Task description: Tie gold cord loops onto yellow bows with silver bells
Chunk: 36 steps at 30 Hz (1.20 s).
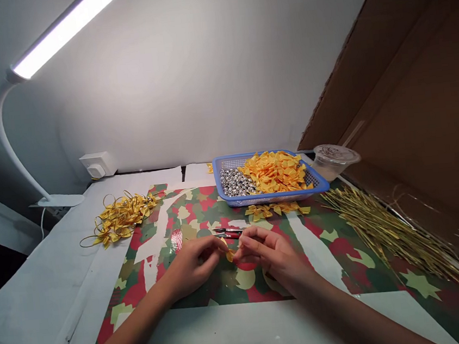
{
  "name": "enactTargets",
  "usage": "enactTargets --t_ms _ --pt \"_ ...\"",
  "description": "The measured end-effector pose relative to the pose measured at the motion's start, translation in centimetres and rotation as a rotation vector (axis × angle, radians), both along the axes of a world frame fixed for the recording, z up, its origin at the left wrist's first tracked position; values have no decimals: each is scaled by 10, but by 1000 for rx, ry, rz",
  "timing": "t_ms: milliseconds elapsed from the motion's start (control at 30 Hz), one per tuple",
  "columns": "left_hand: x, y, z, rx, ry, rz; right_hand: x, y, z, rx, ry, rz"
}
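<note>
Head — yellow bow [229, 255], between left hand [200, 259], right hand [271, 251]

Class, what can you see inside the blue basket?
The blue basket holds silver beads at left and yellow bows at right; what lies beneath them is covered.

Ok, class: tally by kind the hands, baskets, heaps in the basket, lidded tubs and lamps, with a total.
Bare left hand, right hand: 2
Blue rectangular plastic basket: 1
Heaps inside (shiny silver beads, yellow ribbon bows): 2
Clear plastic lidded tub: 1
White gooseneck lamp: 1
Total: 7
</note>
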<state>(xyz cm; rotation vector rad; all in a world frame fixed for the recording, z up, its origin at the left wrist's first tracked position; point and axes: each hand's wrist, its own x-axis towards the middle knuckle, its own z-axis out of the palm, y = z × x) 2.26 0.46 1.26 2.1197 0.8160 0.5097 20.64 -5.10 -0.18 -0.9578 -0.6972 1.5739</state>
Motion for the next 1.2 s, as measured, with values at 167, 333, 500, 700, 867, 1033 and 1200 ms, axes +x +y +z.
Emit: enactTargets --t_ms 167,333,500,700,867,1033,1200 --pt "4 -5 2 -250 -119 74 -6 -5 -2 10 -21 168" --pt "6 -6 -3 -479 -248 123 -7 -7 -4 68 -87 173" --pt "6 -8 1 -129 -106 204 -7 -10 -1 163 -284 18" --pt "5 -13 11 -141 -172 118 -8 -11 -1 260 -388 -51" --pt "6 -15 10 -214 -206 93 -11 -10 -4 249 -393 -60" --pt "5 -13 5 -243 -272 112 -4 -5 8 258 -439 -205" --pt "5 -10 3 -209 -243 225 29 42 48 455 -761 -374"
